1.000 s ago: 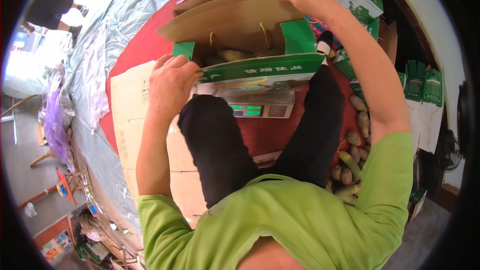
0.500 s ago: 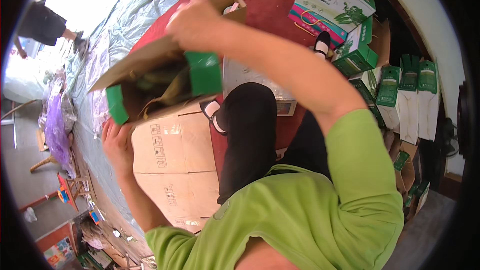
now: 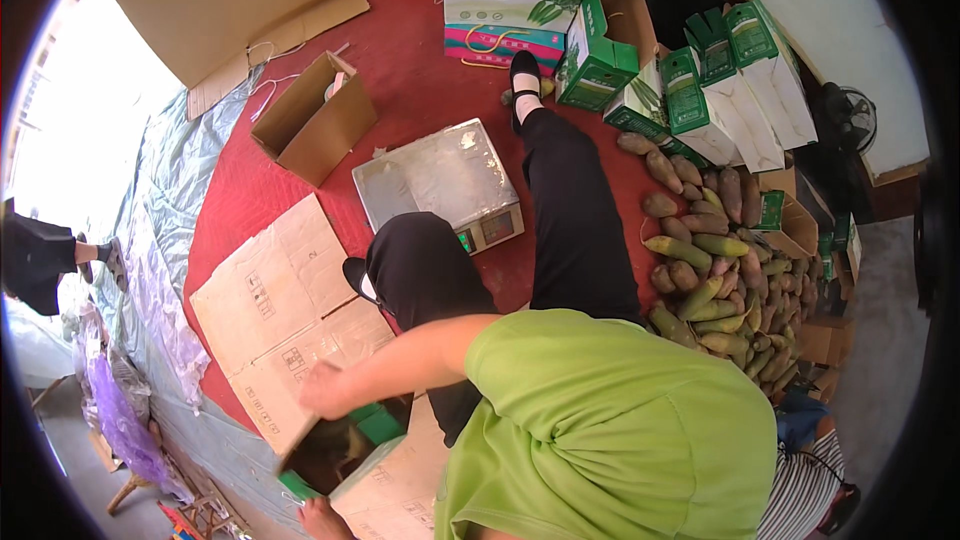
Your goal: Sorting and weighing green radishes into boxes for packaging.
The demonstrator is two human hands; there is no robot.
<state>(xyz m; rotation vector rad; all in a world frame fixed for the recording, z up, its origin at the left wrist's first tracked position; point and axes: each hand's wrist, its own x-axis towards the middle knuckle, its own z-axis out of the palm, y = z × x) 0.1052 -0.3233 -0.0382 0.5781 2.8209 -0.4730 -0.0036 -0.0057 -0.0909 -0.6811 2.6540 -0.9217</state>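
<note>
Gripping an open box (image 3: 371, 466) over flattened cardboard (image 3: 285, 305), right hand (image 3: 326, 392) and left hand (image 3: 325, 519) could spill it if either slips.

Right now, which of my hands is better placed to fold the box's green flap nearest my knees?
Probably your right hand: it's at the box, close to that green flap. Your left hand is farther away, by the opposite flap.

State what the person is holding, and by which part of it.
An open green-flapped carton: the right hand holds its upper edge in the picture, the left hand its lower-left corner; finger details are blurred.
</note>
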